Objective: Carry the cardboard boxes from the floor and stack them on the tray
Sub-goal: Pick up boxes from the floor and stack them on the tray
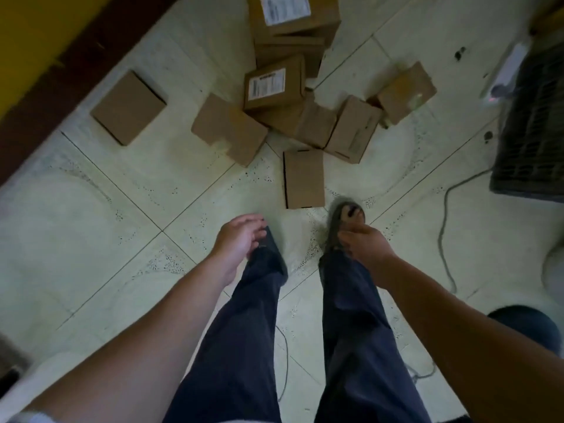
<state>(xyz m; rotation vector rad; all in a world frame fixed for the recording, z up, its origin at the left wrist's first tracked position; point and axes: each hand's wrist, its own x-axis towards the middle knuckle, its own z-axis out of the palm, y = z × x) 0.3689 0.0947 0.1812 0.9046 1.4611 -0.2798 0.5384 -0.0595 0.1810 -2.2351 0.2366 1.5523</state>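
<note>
Pale glossy tiled floor (91,227), dark grout lines, speckled patterning. Yellow painted wall (30,25) with dark brown skirting strip (70,77) at upper left. Thin grey cable (440,239) snaking over floor at right. White plastic power adapter (509,68) top right, blurred.

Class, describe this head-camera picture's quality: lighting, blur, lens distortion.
Head view: dim, greenish light on the tiled floor; soft shadows beside the cardboard boxes, no glare; the forward shoe is smeared by motion blur; the box label is too soft to read; the wide-angle lens stretches both forearms toward the lower corners.
</note>
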